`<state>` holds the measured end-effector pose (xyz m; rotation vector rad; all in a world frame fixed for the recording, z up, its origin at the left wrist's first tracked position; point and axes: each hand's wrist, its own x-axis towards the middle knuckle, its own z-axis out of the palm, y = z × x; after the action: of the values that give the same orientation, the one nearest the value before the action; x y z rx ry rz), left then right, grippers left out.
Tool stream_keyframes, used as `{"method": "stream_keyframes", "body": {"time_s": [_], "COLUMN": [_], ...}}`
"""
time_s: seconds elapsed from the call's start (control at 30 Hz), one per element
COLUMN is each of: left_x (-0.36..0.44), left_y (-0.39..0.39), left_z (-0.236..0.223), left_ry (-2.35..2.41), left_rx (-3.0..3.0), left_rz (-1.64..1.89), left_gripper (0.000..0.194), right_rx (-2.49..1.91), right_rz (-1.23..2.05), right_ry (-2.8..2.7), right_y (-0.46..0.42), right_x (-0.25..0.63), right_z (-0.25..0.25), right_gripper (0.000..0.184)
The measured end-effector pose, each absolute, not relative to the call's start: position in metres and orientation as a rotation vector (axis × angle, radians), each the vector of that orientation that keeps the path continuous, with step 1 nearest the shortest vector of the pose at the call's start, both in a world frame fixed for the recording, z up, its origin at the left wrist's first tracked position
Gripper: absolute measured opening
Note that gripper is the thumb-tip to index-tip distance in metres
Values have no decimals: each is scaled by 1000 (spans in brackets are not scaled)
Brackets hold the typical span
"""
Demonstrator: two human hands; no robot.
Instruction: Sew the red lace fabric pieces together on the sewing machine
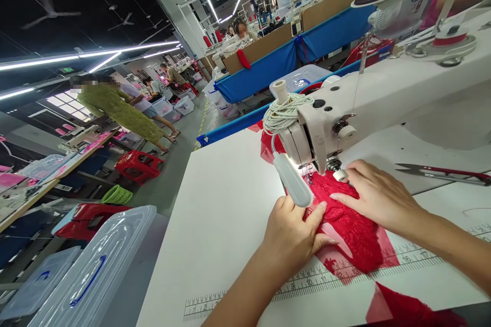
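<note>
A piece of red lace fabric (pixel 356 235) with sheer red backing lies under the needle area of a white sewing machine (pixel 383 107). My left hand (pixel 293 230) is closed on the fabric's left edge, thumb and index finger over it; the other fingers are curled and partly hidden by the small grey lamp (pixel 293 179). On the lace's upper right side rests my right hand (pixel 378 194), its thumb stretched out apart from the fingers. Those fingertips are partly hidden near the presser knob (pixel 340 176). The lamp lights the presser foot (pixel 308 176).
Thread snips (pixel 441 173) lie right of my right hand. A printed ruler (pixel 307 282) runs along the table's near side. Another red fabric piece (pixel 406 306) lies at the front edge. Lidded plastic bins (pixel 115 260) stand at left. Several people work or stand beyond.
</note>
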<state>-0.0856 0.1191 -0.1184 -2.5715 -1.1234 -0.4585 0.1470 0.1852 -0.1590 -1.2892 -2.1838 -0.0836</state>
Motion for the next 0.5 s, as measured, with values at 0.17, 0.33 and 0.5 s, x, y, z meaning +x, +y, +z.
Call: {"method": "stream_keyframes", "body": {"time_s": [0.17, 0.33, 0.5], "left_x": [-86, -88, -89], "left_y": [118, 117, 117], "left_z": [-120, -119, -115], "left_ry": [-1120, -1131, -1153], "left_rx": [-2562, -2565, -2586], "left_rz": [-444, -411, -412], "left_gripper": [61, 63, 61], "right_rx": [-1353, -1441, -1496], "right_rz": [588, 799, 608], "right_ry": [-1948, -1755, -1819], "right_y": [186, 185, 182], "right_x": [134, 131, 134], "right_z": [-146, -134, -136], "right_gripper": [25, 25, 22]}}
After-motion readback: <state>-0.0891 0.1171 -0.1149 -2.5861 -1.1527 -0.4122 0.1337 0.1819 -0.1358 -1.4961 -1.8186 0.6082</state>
